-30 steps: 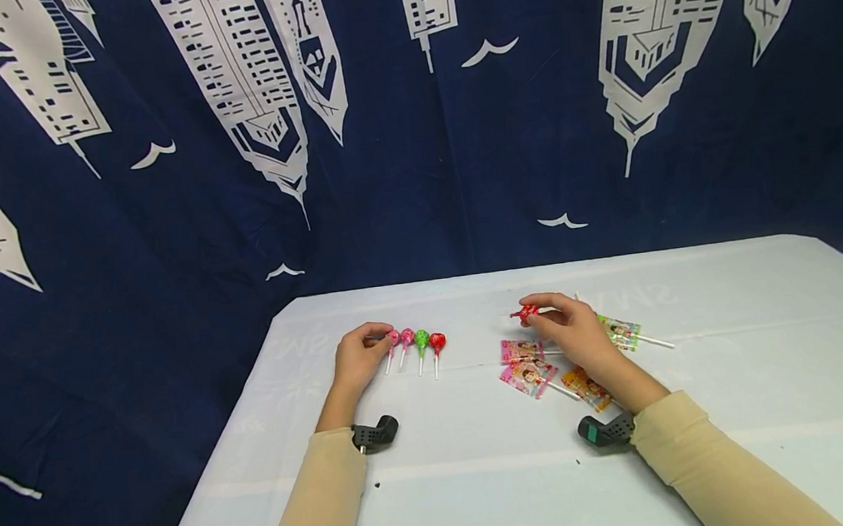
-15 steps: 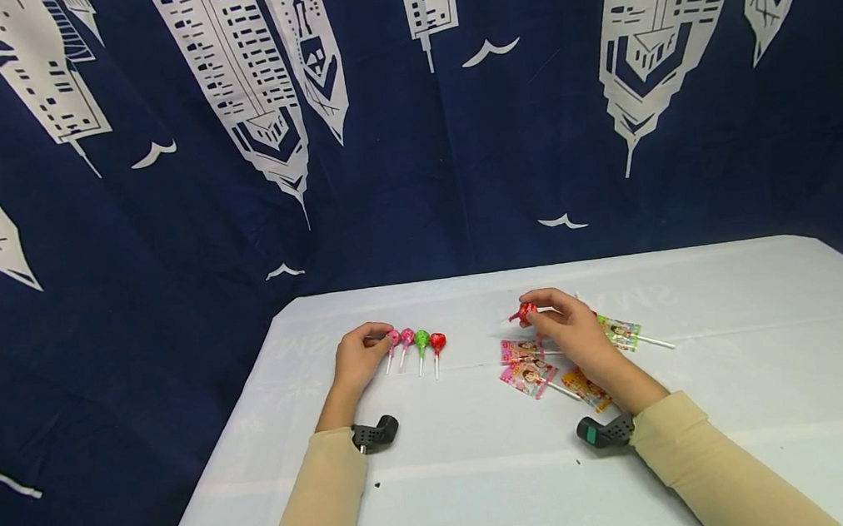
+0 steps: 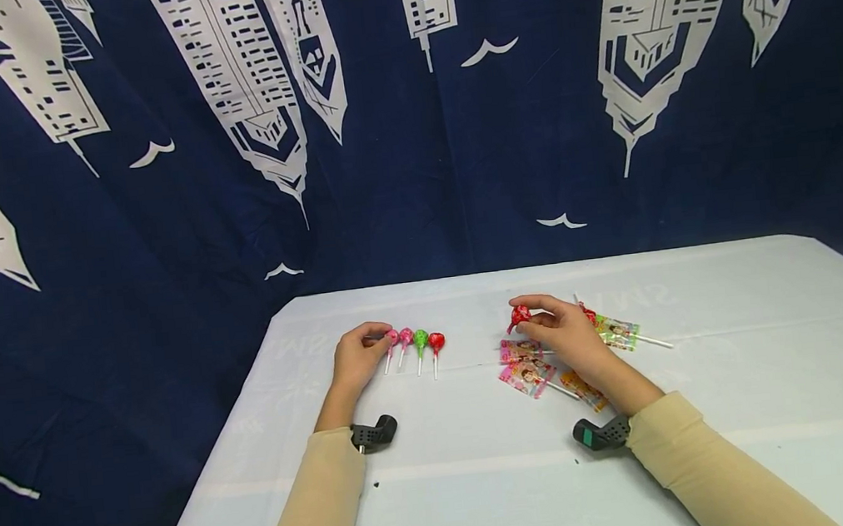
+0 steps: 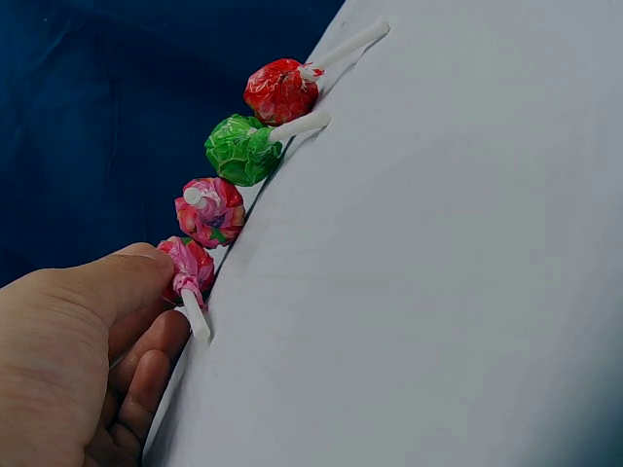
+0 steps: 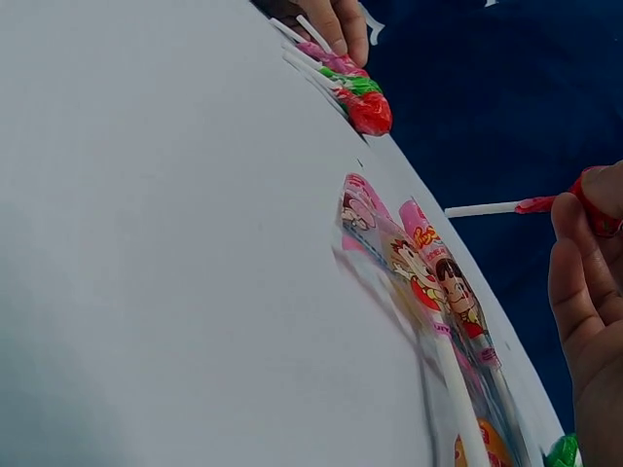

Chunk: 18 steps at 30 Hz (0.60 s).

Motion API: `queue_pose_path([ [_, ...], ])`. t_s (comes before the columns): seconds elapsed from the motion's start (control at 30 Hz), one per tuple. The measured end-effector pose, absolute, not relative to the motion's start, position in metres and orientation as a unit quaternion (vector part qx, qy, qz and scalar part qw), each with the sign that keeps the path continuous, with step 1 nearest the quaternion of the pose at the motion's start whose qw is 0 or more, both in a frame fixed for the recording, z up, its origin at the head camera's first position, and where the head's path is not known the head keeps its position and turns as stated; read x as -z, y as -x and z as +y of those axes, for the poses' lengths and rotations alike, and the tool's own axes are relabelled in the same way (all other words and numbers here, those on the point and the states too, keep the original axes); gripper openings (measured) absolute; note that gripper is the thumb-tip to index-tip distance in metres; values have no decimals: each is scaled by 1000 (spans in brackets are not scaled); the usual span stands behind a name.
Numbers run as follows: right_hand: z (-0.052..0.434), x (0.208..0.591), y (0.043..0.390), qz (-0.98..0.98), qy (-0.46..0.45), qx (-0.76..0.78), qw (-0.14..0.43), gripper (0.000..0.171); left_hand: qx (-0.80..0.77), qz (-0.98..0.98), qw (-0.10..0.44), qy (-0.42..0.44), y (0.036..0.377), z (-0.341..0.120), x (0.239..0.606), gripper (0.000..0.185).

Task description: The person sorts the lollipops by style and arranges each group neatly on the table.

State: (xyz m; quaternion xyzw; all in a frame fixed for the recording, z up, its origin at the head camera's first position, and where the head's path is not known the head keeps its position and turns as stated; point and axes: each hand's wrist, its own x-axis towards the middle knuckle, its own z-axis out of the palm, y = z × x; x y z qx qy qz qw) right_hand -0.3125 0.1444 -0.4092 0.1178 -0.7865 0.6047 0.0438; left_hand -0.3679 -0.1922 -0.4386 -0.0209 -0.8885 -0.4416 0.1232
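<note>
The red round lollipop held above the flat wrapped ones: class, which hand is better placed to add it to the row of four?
Probably the right hand: it already pinches the red lollipop, and the row's red end faces it. The left hand touches the far pink lollipop.

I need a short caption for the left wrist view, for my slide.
Left hand touches the pink lollipop at the end of a four-lollipop row on the white table.
</note>
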Motion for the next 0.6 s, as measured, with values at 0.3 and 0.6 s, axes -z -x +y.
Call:
queue_pose_path([
  [0.3,143,410,313,-783,-133,-606,48,43,442,-888,124,19,368,-192,438,16],
  [0.6,140,409,314,-787,-140,-599,52,39,440,-888,128,23,370,-192,440,16],
])
